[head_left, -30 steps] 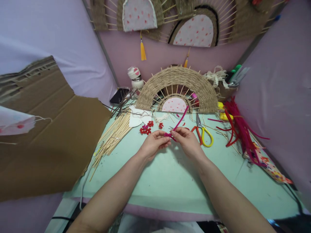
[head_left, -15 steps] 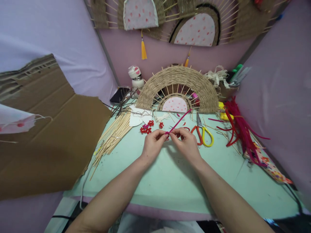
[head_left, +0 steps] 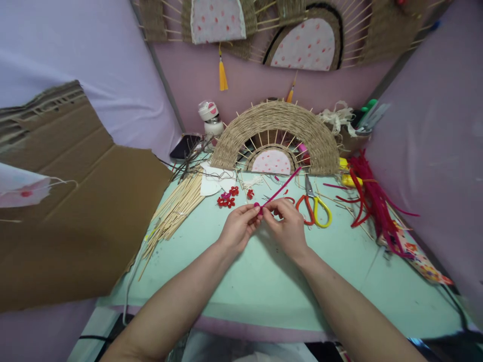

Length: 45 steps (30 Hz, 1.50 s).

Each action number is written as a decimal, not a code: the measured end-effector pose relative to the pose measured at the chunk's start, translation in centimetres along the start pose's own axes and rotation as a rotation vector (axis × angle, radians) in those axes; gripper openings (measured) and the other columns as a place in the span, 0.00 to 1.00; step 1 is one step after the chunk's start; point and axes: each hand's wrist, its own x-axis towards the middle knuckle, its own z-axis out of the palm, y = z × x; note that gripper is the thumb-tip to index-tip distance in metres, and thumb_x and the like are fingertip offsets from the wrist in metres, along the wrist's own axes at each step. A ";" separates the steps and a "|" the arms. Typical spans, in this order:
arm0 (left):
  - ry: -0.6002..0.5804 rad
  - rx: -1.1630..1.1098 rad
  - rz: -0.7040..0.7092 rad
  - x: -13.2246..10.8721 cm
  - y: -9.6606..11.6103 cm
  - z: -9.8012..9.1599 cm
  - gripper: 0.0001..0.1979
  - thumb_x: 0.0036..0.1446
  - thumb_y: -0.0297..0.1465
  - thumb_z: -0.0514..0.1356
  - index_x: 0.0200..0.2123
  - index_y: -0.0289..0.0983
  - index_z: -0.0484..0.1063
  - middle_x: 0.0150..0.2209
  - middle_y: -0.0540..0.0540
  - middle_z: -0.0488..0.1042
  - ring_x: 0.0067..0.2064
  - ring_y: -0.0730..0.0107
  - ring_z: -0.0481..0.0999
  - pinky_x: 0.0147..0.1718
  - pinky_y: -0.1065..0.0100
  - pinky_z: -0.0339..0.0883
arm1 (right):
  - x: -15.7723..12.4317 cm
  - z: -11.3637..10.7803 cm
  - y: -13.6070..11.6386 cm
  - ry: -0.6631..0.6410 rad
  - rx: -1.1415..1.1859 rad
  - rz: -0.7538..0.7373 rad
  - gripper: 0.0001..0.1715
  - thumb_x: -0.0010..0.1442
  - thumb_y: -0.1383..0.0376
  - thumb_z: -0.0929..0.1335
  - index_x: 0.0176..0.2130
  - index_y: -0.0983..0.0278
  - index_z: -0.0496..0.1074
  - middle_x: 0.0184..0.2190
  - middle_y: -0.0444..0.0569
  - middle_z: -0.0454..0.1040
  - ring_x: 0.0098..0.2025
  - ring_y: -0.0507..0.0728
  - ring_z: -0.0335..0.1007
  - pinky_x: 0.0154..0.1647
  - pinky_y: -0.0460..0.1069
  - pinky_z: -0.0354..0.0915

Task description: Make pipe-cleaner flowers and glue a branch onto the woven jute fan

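Observation:
A magenta pipe cleaner (head_left: 281, 188) is pinched between my two hands over the table. Its near end is bent into a small loop at the fingertips, and the long straight end points up and to the right. My left hand (head_left: 239, 226) is closed on the looped end. Thumb and forefinger of my right hand (head_left: 287, 223) grip it just beside the loop; the exact bend is partly hidden by the fingers. Small red and magenta flowers (head_left: 227, 198) lie beyond my left hand. Scissors (head_left: 313, 203) with orange and yellow handles rest right of my right hand.
A woven half-round fan (head_left: 279, 115) stands at the back. Thin sticks (head_left: 175, 201) and a large cardboard sheet (head_left: 86, 211) are on the left. A bundle of magenta and red pipe cleaners (head_left: 372, 196) lies right, near a flowered strip (head_left: 422, 259) with a cable.
The pipe cleaner's near end now shows a small rounded loop above my left fingertips. Both hands have shifted and turned slightly, and the long end's tip has moved a little up and right.

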 end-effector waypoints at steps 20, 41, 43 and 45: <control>-0.105 0.844 0.214 0.3 1.3 -1.6 0.08 0.49 0.33 0.58 0.26 0.34 0.73 0.22 0.49 0.72 0.23 0.75 0.67 0.24 0.73 0.59 | 1.4 -1.9 0.9 -0.382 -0.359 -0.199 0.07 0.62 0.65 0.65 0.31 0.62 0.68 0.30 0.45 0.73 0.38 0.56 0.62 0.41 0.54 0.48; 0.050 0.375 0.212 0.5 -0.7 -0.4 0.12 0.45 0.35 0.66 0.33 0.33 0.78 0.29 0.45 0.78 0.29 0.72 0.75 0.32 0.70 0.68 | 0.9 -0.5 0.5 -0.114 0.451 0.555 0.11 0.51 0.58 0.68 0.27 0.65 0.70 0.25 0.45 0.72 0.27 0.52 0.65 0.30 0.47 0.60; 0.067 0.387 0.218 0.6 -0.7 -0.6 0.12 0.45 0.36 0.66 0.32 0.34 0.78 0.28 0.46 0.78 0.28 0.72 0.75 0.30 0.71 0.67 | 0.9 -0.4 0.5 -0.123 0.434 0.552 0.11 0.51 0.58 0.68 0.27 0.64 0.70 0.24 0.45 0.72 0.27 0.52 0.64 0.29 0.47 0.60; 0.089 0.429 0.237 0.6 -0.6 -0.7 0.12 0.45 0.36 0.65 0.31 0.34 0.79 0.25 0.47 0.77 0.27 0.72 0.74 0.28 0.72 0.65 | 1.0 -0.4 0.5 -0.137 0.402 0.547 0.11 0.51 0.58 0.68 0.26 0.64 0.70 0.24 0.45 0.72 0.27 0.52 0.64 0.30 0.47 0.60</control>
